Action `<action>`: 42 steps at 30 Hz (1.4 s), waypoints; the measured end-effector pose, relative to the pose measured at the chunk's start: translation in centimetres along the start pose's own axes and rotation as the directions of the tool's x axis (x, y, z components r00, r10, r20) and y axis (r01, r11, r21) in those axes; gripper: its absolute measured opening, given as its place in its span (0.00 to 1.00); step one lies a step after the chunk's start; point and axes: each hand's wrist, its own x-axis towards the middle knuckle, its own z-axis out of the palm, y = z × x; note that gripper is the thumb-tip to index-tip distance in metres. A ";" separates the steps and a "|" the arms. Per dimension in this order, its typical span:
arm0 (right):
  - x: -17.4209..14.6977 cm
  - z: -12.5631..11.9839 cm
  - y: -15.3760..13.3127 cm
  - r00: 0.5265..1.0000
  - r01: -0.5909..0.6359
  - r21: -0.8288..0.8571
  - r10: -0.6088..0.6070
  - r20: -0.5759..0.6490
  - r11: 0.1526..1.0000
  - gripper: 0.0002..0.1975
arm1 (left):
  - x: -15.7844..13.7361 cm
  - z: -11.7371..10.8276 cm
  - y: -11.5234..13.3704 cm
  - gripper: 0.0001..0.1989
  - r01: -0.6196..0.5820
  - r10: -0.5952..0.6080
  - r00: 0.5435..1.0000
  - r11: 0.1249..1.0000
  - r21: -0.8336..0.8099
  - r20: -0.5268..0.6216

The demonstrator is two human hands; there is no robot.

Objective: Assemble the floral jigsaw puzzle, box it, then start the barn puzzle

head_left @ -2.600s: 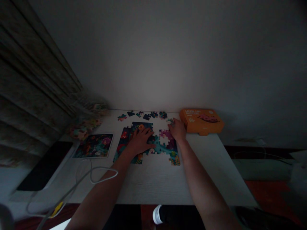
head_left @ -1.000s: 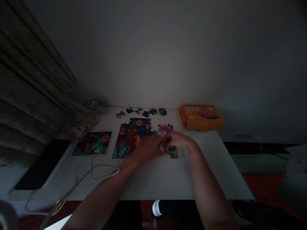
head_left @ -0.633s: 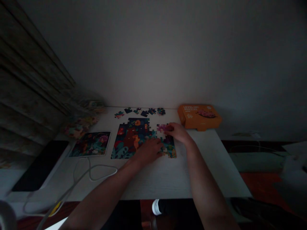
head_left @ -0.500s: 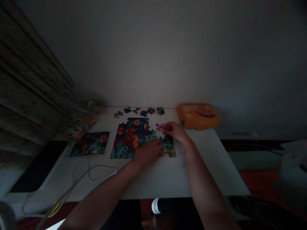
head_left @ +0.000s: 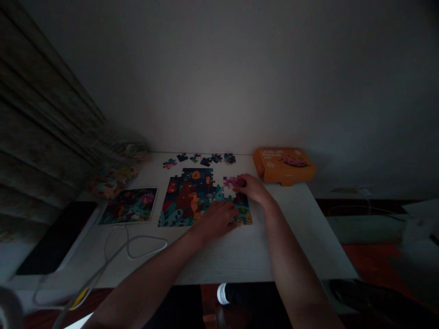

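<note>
A partly joined jigsaw puzzle (head_left: 185,196) with a dark forest picture lies flat on the white table. Over its lower right part rests my left hand (head_left: 219,217), palm down with the fingers lying on the pieces and covering some of them. At the upper right of the puzzle, my right hand (head_left: 253,188) pinches a pink-purple puzzle piece (head_left: 230,182) at its right side, next to a gap where the white tabletop shows. Behind the joined part, several loose puzzle pieces (head_left: 206,161) are spread in a row.
An orange puzzle box (head_left: 286,165) stands at the back right against the wall. To the left lie a picture card (head_left: 129,206) of the same scene, a black tablet-like slab (head_left: 58,240) and a white cable (head_left: 137,246). A patterned curtain (head_left: 41,123) hangs at far left.
My left hand has slid slightly to the right and toward me over the puzzle. My right hand has stayed at the pink-purple piece, almost still.
</note>
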 end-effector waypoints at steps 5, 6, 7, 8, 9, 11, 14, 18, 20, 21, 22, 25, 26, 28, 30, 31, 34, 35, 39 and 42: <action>0.0 0.0 0.1 1.000 0.008 0.009 -0.008 0.002 1.000 0.10 | -0.1 -0.2 0.3 0.10 0.040 -0.040 0.999 0.998 0.050 -0.008; -0.1 0.0 0.1 1.000 0.010 0.012 -0.010 0.004 1.000 0.10 | -0.1 -0.3 0.4 0.10 0.034 -0.033 0.999 0.997 0.063 -0.009; -0.1 0.0 0.1 1.000 0.010 0.016 -0.010 0.004 1.000 0.10 | -0.2 -0.4 0.5 0.10 0.023 -0.023 1.000 0.997 0.076 -0.007; -0.1 0.0 0.0 1.000 0.008 0.020 -0.008 0.005 1.000 0.10 | -0.3 -0.4 0.7 0.10 0.015 -0.014 1.000 0.996 0.090 -0.003; -0.1 0.0 0.0 1.000 0.004 0.022 -0.004 0.005 1.000 0.10 | -0.4 -0.3 1.0 0.10 0.012 -0.012 1.000 0.994 0.106 0.004; 0.0 0.0 -0.1 1.000 -0.008 0.018 0.008 0.005 1.000 0.10 | -0.6 -0.1 1.8 0.12 0.026 -0.029 1.000 0.988 0.149 0.013; 0.1 0.0 -0.1 1.000 -0.018 -0.012 0.018 0.009 1.000 0.10 | -0.9 0.6 3.4 0.16 0.067 -0.063 0.998 0.977 0.201 -0.029; 0.2 0.1 0.1 1.000 -0.002 -0.035 0.003 0.008 0.999 0.09 | -1.1 1.5 4.4 0.14 0.059 -0.051 0.998 0.977 0.205 -0.048; 0.2 0.2 0.2 1.000 -0.001 -0.026 0.001 0.004 1.000 0.09 | -0.9 1.5 4.2 0.13 0.039 -0.037 0.999 0.979 0.200 -0.016; 0.2 0.2 0.2 1.000 -0.003 -0.020 0.003 0.001 1.000 0.09 | -0.8 1.4 3.9 0.12 0.033 -0.032 0.999 0.981 0.192 -0.005; 0.1 0.3 0.3 1.000 -0.005 -0.014 0.005 -0.002 1.000 0.09 | -0.6 1.2 3.6 0.11 0.023 -0.024 1.000 0.983 0.180 0.003; 0.1 0.3 0.3 1.000 -0.008 0.011 0.008 -0.005 1.000 0.08 | -0.2 0.5 2.4 0.11 -0.015 0.014 1.000 0.991 0.133 0.005; 0.1 0.3 0.3 1.000 -0.009 0.022 0.009 -0.004 1.000 0.08 | 0.0 0.2 1.9 0.12 -0.038 0.037 0.999 0.993 0.111 0.006; 0.0 0.4 0.4 1.000 -0.011 0.041 0.012 -0.005 0.999 0.09 | 0.4 -0.2 0.7 0.12 -0.101 0.100 0.995 0.994 0.044 0.015; 0.0 0.4 0.5 1.000 -0.012 0.052 0.013 -0.013 0.999 0.08 | 0.7 -0.7 -0.9 0.12 -0.135 0.136 0.991 0.990 -0.044 0.010; 0.0 0.4 0.6 1.000 -0.010 0.052 0.011 -0.019 0.999 0.08 | 0.8 -1.1 -1.8 0.11 -0.121 0.120 0.993 0.990 -0.078 -0.012; 0.1 0.5 0.8 0.999 -0.006 0.041 0.008 -0.036 0.999 0.10 | 0.9 -2.3 -5.0 0.10 0.049 -0.063 0.990 0.993 -0.112 -0.129; 0.2 0.5 0.8 0.999 -0.013 0.034 0.014 -0.040 0.999 0.12 | 0.8 -2.7 -6.0 0.10 0.130 -0.148 0.974 0.985 -0.110 -0.172; 0.4 0.9 0.6 0.993 -0.033 0.004 0.033 -0.118 0.999 0.18 | 0.1 -3.6 -9.3 0.13 0.418 -0.424 0.856 0.904 -0.087 -0.295; 0.8 1.6 -0.1 0.969 0.007 0.006 -0.005 -0.248 1.000 0.17 | -0.6 -3.3 -10.6 0.21 0.569 -0.552 0.779 0.822 -0.035 -0.297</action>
